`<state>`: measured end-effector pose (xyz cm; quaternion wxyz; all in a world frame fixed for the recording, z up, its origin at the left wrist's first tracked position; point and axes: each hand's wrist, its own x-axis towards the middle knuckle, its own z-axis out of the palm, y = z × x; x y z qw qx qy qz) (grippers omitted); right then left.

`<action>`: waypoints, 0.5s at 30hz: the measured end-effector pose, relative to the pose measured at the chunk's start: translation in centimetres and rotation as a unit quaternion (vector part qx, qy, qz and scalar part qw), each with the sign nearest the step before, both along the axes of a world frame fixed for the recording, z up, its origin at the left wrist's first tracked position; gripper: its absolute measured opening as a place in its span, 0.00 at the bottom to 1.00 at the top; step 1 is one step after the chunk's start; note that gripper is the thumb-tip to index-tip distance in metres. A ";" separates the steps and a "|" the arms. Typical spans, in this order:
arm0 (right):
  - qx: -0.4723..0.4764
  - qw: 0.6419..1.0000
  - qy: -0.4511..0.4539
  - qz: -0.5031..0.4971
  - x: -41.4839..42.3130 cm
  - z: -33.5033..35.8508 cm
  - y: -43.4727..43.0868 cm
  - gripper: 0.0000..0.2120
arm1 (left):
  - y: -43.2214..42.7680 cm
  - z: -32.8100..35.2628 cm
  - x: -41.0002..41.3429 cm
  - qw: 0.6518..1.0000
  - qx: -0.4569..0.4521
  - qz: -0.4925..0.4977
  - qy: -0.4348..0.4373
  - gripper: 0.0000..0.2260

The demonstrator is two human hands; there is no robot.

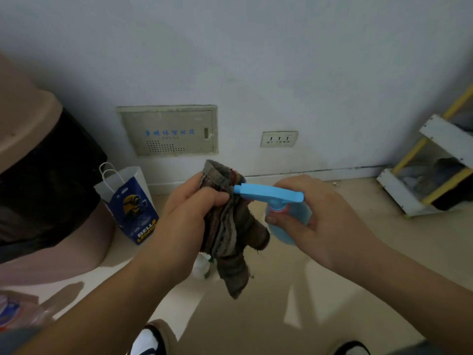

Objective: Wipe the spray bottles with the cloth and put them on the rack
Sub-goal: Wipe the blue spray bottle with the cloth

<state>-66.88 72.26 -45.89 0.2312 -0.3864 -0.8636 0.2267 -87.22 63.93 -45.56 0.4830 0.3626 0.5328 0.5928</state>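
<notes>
One spray bottle (294, 213), nozzle pointing left

Dim, bluish indoor light, soft throughout, with wide-angle bending at the edges and pale floor (332, 290) reflections.

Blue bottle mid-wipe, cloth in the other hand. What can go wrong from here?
The blue spray bottle points its nozzle into the cloth that the left hand grips; a stray squeeze by the right hand may soak it.
The cloth's loose tail hangs over a white bottle on the floor and could tip it.
The rack already holds things; placing may be awkward.
</notes>
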 end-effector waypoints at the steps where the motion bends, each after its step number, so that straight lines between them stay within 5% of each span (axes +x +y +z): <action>1: 0.036 0.999 -0.009 -0.009 0.3 0.0 -0.5 0.12 | -0.2 0.1 0.2 1.000 0.005 -0.008 0.006 0.12; 6: 0.209 0.974 -0.066 -0.050 0.7 -1.2 -2.6 0.10 | 0.1 -0.8 1.0 1.000 -0.011 -0.010 0.017 0.13; 15: 0.264 0.957 -0.116 -0.045 1.2 -0.8 -3.4 0.13 | 0.8 -1.6 1.5 0.998 -0.027 -0.035 -0.033 0.14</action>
